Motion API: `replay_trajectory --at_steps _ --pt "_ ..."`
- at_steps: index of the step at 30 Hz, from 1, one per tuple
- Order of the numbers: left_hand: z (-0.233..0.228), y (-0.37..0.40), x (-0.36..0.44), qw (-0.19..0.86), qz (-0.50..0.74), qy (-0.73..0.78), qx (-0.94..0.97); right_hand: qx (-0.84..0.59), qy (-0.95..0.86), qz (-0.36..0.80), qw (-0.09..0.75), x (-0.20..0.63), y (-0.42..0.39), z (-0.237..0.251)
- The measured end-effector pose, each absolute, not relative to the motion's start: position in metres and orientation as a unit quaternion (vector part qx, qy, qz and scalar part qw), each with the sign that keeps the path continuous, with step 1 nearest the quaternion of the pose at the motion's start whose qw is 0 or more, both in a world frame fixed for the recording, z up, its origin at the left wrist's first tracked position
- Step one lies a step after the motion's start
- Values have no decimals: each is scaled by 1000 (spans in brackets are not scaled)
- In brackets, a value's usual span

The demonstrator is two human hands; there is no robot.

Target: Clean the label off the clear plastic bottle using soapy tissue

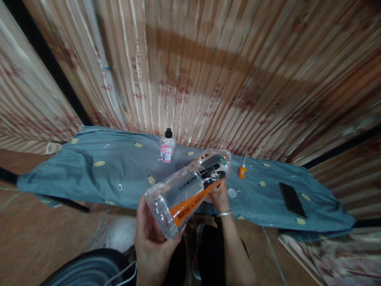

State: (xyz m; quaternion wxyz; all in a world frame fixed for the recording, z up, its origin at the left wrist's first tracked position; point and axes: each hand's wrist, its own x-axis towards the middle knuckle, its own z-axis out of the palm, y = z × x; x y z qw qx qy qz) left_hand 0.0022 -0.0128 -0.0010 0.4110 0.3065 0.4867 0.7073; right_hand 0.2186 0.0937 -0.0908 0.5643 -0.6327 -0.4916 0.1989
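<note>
Both hands, left hand (153, 234) clamped on the base and right hand (219, 196) closed on the label, tilt the open bottle (190, 188) at frame centre, so leftover liquid could spill onto the cloth (119, 174).

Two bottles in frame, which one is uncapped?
The large clear plastic bottle with the orange-black label, held tilted in both hands; its mouth is open. The small pink-labelled bottle on the blue cloth keeps its black cap.

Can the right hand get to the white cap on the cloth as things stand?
Probably yes. The white cap lies bare on the blue cloth just beside the right hand, nothing between. But that hand is gripping the clear bottle, held with the left hand.
</note>
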Motion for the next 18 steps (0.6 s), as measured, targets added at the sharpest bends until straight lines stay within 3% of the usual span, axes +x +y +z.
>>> replay_trajectory --at_steps 18 --pt "3 -13 4 415 716 476 298 -641 -473 231 559 220 93 -93"
